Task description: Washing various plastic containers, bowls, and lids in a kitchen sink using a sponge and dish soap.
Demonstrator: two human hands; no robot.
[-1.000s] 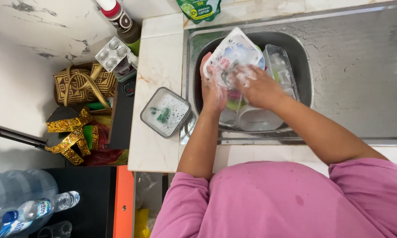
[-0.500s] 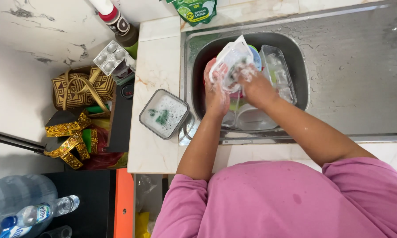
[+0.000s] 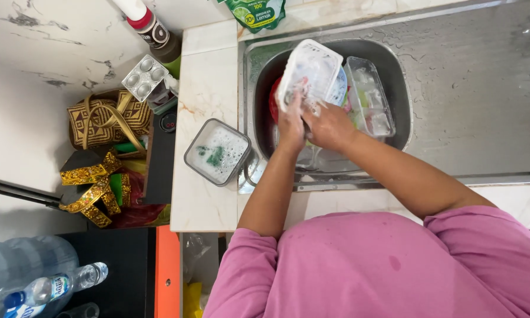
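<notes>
Soapy, the lid (image 3: pixel 309 70) gripped by the left hand (image 3: pixel 291 121) and rubbed by the right hand (image 3: pixel 329 126) could slip into the sink (image 3: pixel 259 70).

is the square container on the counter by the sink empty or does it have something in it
Not empty: the square container holds foamy white suds with a green piece in them, likely a sponge. It sits upright on the counter, no lid on.
</notes>
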